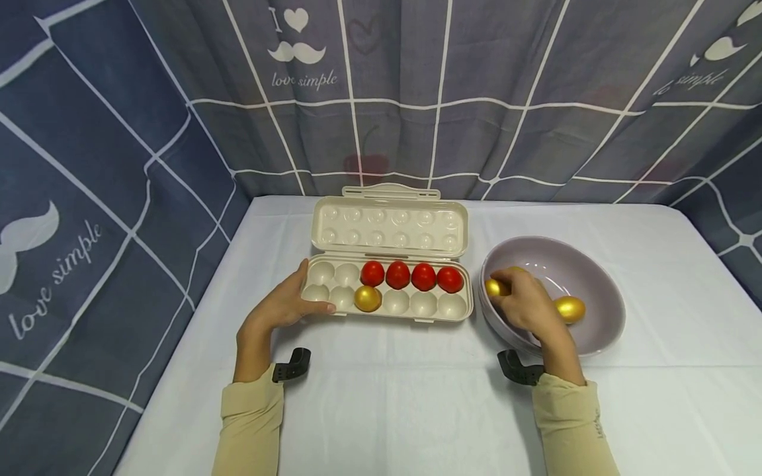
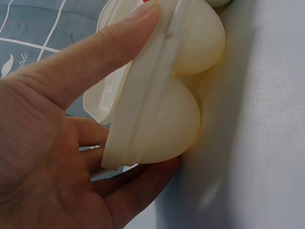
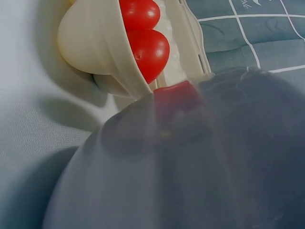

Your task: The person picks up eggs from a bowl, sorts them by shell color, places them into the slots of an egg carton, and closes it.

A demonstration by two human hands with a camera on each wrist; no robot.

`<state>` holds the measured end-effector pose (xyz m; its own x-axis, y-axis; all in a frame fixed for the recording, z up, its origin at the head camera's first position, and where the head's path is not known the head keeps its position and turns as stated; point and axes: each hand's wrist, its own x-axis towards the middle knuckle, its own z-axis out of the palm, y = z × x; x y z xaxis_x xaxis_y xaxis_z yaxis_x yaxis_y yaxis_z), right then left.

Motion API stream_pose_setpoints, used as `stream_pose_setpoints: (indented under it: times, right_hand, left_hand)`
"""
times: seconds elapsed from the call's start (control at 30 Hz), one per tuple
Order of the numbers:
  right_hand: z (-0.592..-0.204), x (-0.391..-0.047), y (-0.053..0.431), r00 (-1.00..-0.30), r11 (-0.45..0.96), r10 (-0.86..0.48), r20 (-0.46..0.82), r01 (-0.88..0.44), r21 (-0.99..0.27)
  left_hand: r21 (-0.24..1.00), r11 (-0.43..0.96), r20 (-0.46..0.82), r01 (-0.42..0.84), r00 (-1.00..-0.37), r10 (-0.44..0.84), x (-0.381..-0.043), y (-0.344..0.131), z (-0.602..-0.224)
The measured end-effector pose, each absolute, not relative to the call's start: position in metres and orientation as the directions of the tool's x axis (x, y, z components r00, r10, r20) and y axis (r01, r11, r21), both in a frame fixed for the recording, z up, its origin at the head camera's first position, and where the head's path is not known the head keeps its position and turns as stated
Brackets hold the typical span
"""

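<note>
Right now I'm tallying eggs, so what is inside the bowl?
The bowl holds a gold egg, another at the right hand, and a gold sliver beyond it. The hand covers part of the floor, so more could hide.

Glossy red eggs [image 1: 398, 275], shiny metallic-look gold eggs [image 1: 368, 299], smooth plas. carton [image 1: 395, 303], smooth plas. bowl [image 1: 602, 284], matt tblcloth [image 1: 393, 410]

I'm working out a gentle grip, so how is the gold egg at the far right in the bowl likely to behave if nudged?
The gold egg would probably roll, given its rounded shape. Its shiny surface suggests it may be slippery. The bowl's raised, curved wall would likely keep a light nudge from sending it out.
</note>
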<state>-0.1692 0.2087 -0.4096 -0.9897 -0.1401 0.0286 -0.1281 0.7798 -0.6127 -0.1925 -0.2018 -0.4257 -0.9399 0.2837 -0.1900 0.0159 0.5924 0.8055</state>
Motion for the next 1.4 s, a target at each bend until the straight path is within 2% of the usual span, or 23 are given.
stream_pose_setpoints:
  times: [0.37, 0.8, 1.4]
  right_hand:
    - [-0.411, -0.169, 0.210, -0.989, 0.790, -0.144, 0.032, -0.134, -0.599]
    - [-0.406, -0.169, 0.207, -0.993, 0.787, -0.095, 0.066, -0.116, -0.606]
    - [-0.395, -0.163, 0.204, -0.982, 0.770, 0.045, 0.184, -0.084, -0.633]
  left_hand:
    - [0.773, 0.635, -0.216, 0.004, -0.939, 0.268, -0.193, -0.203, -0.427]
    - [0.788, 0.616, -0.204, 0.013, -0.938, 0.280, -0.193, -0.204, -0.429]
    - [0.791, 0.611, -0.196, 0.028, -0.934, 0.297, -0.192, -0.202, -0.427]
